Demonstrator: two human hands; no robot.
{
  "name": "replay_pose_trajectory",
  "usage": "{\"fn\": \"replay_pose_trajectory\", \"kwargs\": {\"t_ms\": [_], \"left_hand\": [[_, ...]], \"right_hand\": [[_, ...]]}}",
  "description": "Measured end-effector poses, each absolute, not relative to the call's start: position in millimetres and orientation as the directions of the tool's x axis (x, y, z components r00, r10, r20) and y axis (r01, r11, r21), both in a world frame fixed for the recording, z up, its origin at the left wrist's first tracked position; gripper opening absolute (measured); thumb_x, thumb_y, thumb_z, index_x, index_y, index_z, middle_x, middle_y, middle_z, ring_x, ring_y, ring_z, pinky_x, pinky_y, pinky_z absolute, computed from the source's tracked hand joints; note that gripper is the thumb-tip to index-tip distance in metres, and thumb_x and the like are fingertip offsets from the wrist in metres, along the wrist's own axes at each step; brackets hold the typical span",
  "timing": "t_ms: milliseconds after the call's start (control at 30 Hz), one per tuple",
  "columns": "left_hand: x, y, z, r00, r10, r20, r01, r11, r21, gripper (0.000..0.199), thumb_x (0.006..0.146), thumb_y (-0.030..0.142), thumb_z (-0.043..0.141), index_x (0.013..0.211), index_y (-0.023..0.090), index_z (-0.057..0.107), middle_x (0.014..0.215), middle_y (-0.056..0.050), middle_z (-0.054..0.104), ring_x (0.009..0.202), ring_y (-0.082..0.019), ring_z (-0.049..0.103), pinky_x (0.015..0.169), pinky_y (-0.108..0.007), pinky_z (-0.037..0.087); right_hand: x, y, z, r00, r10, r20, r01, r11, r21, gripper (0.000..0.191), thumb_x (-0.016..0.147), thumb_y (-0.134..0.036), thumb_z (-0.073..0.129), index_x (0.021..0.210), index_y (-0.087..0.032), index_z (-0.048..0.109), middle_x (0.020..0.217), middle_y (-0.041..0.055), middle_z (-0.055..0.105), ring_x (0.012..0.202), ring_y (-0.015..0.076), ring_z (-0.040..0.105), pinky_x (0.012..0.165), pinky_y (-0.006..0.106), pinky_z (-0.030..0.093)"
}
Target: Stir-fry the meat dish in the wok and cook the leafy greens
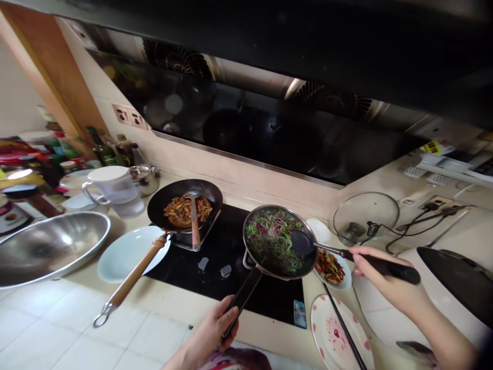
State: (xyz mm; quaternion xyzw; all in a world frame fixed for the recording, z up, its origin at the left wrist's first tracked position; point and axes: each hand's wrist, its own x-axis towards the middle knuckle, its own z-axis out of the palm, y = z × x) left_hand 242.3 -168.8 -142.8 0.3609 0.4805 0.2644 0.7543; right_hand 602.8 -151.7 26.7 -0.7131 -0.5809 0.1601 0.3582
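My left hand is wrapped round the black handle of a frying pan on the right burner. Leafy greens with purple-red pieces fill this pan, and some steam shows over them. My right hand grips the black handle of a spatula, whose dark blade rests in the greens at the pan's right side. On the left burner, a wok holds cooked brown food, with a wooden-handled turner lying in it.
The wok's wooden handle juts over the counter edge, above a pale plate. Right of the stove are a plate of cooked food, a spotted plate with chopsticks, and a white appliance. A metal bowl stands left; the hood overhangs.
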Motion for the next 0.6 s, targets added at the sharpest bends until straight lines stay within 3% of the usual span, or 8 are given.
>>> {"fn": "replay_pose_trajectory", "kwargs": {"t_ms": [67, 167, 300, 433, 600], "left_hand": [[244, -170, -144, 0.401, 0.744, -0.534, -0.062, 0.603, 0.795, 0.088, 0.065, 0.07, 0.064, 0.127, 0.013, 0.039, 0.055, 0.006, 0.055, 0.041, -0.009, 0.042, 0.043, -0.023, 0.022], [245, -170, -144, 0.388, 0.743, -0.546, -0.067, 0.613, 0.787, 0.093, 0.062, 0.072, 0.065, 0.128, 0.012, 0.038, 0.054, 0.005, 0.055, 0.041, -0.009, 0.042, 0.043, -0.023, 0.023], [245, -170, -145, 0.379, 0.728, -0.571, -0.025, 0.625, 0.78, 0.102, 0.057, 0.078, 0.063, 0.129, 0.011, 0.036, 0.054, 0.006, 0.055, 0.042, -0.01, 0.042, 0.043, -0.023, 0.023], [245, -170, -152, 0.382, 0.742, -0.551, -0.021, 0.603, 0.798, 0.099, 0.061, 0.079, 0.06, 0.128, 0.012, 0.036, 0.056, 0.004, 0.055, 0.043, -0.01, 0.044, 0.043, -0.023, 0.024], [245, -169, -154, 0.401, 0.741, -0.538, -0.025, 0.596, 0.803, 0.103, 0.056, 0.082, 0.061, 0.127, 0.011, 0.036, 0.056, 0.004, 0.055, 0.043, -0.01, 0.043, 0.042, -0.024, 0.023]], "right_hand": [[602, -145, 16, 0.398, 0.911, 0.11, 0.585, -0.16, -0.795, 0.038, 0.076, -0.055, 0.061, 0.088, -0.02, 0.067, 0.07, 0.0068, 0.07, 0.057, 0.0242, 0.068, 0.05, 0.031, 0.057], [588, -145, 3, 0.368, 0.929, 0.046, 0.475, -0.146, -0.868, 0.04, 0.073, -0.058, 0.061, 0.086, -0.02, 0.065, 0.061, 0.0049, 0.068, 0.057, 0.0255, 0.068, 0.049, 0.033, 0.058], [591, -152, 26, 0.252, 0.963, 0.098, 0.614, -0.08, -0.785, 0.036, 0.077, -0.052, 0.063, 0.094, -0.021, 0.069, 0.074, 0.0043, 0.072, 0.066, 0.0229, 0.07, 0.062, 0.031, 0.06], [627, -120, 41, 0.311, 0.935, 0.169, 0.726, -0.119, -0.677, 0.028, 0.073, -0.046, 0.066, 0.087, -0.022, 0.072, 0.07, 0.0027, 0.071, 0.059, 0.0206, 0.068, 0.053, 0.027, 0.055], [654, -61, -18, 0.46, 0.885, 0.066, 0.391, -0.136, -0.91, 0.033, 0.069, -0.047, 0.06, 0.082, -0.017, 0.065, 0.051, 0.0039, 0.064, 0.046, 0.0226, 0.063, 0.041, 0.029, 0.05]]}}
